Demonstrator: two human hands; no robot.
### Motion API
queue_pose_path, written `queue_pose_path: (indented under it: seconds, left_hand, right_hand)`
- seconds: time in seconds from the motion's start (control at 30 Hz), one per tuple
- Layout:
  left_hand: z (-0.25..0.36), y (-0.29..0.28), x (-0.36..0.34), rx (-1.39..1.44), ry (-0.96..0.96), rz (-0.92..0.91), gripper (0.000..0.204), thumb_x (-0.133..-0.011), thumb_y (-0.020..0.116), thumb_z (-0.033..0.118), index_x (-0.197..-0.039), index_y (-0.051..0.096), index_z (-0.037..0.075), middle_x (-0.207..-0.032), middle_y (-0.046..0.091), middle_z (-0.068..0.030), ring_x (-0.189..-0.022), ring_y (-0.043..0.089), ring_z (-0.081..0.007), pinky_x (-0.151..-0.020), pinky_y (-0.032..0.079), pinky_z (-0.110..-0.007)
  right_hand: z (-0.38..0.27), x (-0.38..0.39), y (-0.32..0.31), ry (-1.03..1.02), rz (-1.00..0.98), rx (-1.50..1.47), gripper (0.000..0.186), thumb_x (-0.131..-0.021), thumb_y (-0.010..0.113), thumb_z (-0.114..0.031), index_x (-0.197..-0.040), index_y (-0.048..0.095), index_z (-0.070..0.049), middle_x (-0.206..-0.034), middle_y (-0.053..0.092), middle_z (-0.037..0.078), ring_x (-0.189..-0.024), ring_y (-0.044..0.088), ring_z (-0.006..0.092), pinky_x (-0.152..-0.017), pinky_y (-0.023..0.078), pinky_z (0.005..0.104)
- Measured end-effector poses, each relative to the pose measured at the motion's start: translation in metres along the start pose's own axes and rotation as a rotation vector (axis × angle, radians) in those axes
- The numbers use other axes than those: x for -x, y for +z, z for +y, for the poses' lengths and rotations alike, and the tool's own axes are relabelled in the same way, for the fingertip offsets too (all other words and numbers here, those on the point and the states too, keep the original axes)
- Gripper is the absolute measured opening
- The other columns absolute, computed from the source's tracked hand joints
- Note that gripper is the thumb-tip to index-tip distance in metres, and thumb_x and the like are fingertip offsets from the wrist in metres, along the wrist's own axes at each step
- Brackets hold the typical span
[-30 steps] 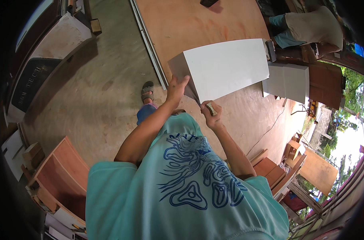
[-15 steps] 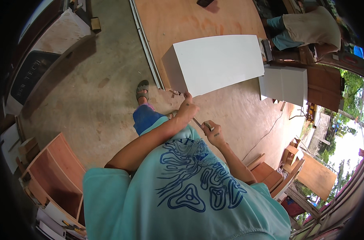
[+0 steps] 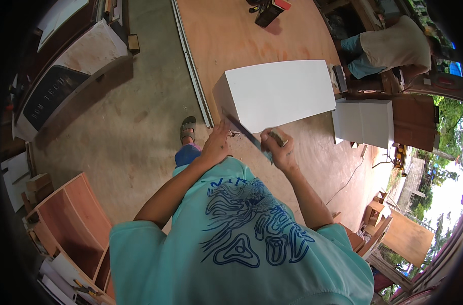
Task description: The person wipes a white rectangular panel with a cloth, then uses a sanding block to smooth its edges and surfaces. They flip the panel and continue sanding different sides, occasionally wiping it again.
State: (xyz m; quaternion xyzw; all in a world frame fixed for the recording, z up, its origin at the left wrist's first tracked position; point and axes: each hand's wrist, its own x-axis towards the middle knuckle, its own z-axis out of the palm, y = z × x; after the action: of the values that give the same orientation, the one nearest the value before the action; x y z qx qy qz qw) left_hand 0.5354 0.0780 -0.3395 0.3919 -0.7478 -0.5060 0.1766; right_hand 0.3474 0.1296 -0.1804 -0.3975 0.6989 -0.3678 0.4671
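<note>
My right hand (image 3: 281,148) is closed around the grip of a long, flat, dark file (image 3: 245,131). The file slants up and left across the near left corner of a white-topped box (image 3: 280,94), whose end is bare brown wood. Beside that corner, my left hand (image 3: 217,146) has its fingers stretched out toward the box's brown end, near the file's tip. Whether the fingertips touch the wood or the file I cannot tell. Under the box is a wide wooden worktable (image 3: 203,48).
A black and red tool (image 3: 270,12) lies on the table's far part. Another person (image 3: 389,48) bends over at the far right. White cabinets (image 3: 363,119) stand to the right, and an open wooden cabinet (image 3: 81,218) is at the lower left. A cord (image 3: 349,182) crosses the floor.
My right hand has moved up and right, bringing the file across the box's corner. My left hand has shifted left, its fingers now stretched out. The view has tilted, showing more of the table's far part.
</note>
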Motion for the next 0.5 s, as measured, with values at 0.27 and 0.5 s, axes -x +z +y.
queue_pose_path:
  seconds: [0.27, 0.5]
  left_hand:
    - [0.007, 0.01, -0.04, 0.158, -0.053, 0.104, 0.066, -0.082, 0.045, -0.005, -0.146, 0.03, -0.01, -0.153, 0.027, -0.031, -0.142, 0.028, -0.0435, -0.115, 0.03, -0.041]
    - [0.006, 0.008, -0.044, 0.264, -0.135, 0.016, 0.066, -0.077, 0.044, -0.007, -0.143, 0.034, -0.012, -0.149, 0.032, -0.0326, -0.14, 0.029, -0.0456, -0.116, 0.03, -0.042]
  right_hand:
    - [-0.008, -0.029, 0.014, -0.016, 0.022, 0.02, 0.022, -0.095, 0.06, -0.021, -0.091, 0.065, 0.0, -0.066, 0.059, 0.003, -0.062, 0.055, 0.0109, -0.056, 0.044, 0.028]
    - [0.01, -0.023, 0.033, -0.064, 0.057, 0.029, 0.019, -0.094, 0.06, -0.018, -0.092, 0.065, 0.001, -0.069, 0.065, 0.009, -0.063, 0.059, 0.0135, -0.059, 0.048, 0.0305]
